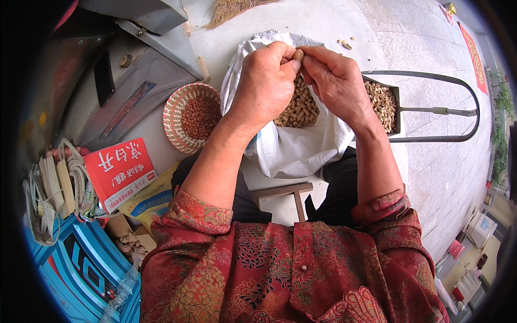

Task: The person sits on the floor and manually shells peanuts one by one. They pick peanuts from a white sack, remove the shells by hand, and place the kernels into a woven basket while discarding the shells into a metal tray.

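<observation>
My left hand (268,80) and my right hand (337,80) meet above an open white woven sack (291,157). Between the fingertips of both is one peanut in its shell (299,55). Unshelled peanuts (299,109) lie inside the sack, partly hidden behind my hands. Left of the sack, a round woven basket (171,117) holds shelled red-skinned peanuts (198,119). On the right, empty peanut shells (381,103) fill a dark metal dustpan (398,109) with a long looped handle, partly behind my right wrist.
A straw broom (232,10) lies at the top. Shell bits (345,44) are on the floor. At the left are a dark phone (104,78), a tape roll (126,61), a red printed carton piece (121,169), coiled rope (76,173) and a blue plastic item (89,270).
</observation>
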`<state>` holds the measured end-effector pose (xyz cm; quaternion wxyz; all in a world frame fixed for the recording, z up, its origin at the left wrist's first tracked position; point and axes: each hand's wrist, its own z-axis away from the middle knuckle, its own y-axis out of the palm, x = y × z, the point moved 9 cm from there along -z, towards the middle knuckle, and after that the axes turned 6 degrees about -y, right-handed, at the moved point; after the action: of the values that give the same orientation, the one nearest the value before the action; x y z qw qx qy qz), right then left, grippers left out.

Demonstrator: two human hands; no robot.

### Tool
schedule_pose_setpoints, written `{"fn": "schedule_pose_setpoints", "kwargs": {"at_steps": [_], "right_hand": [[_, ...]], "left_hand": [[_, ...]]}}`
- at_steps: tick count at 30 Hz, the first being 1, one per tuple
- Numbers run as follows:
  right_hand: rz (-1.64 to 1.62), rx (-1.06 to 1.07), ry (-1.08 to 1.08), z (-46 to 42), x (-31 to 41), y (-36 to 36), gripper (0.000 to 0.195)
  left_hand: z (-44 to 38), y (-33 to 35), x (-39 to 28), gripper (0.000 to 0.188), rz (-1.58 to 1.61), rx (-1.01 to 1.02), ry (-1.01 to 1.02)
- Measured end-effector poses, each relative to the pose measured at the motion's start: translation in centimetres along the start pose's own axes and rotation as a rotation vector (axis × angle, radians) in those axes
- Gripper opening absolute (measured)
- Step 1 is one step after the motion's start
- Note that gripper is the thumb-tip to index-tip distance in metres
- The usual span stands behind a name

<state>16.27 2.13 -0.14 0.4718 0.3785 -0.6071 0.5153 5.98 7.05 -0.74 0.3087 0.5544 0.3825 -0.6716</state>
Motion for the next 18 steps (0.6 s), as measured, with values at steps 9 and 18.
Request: {"fn": "schedule_pose_setpoints", "kwargs": {"at_steps": [9,18], "right_hand": [[-0.106,0.049,0.093,0.0,-0.1,0.2,0.026],[-0.254,0.067,0.205,0.3,-0.6,0.7,0.024]], "left_hand": [[0.3,-0.2,-0.7,0.011,-0.068,-0.030,0.106],[0.8,-0.5,-1.3,0.014,-0.197,-0.012,0.108]]}}
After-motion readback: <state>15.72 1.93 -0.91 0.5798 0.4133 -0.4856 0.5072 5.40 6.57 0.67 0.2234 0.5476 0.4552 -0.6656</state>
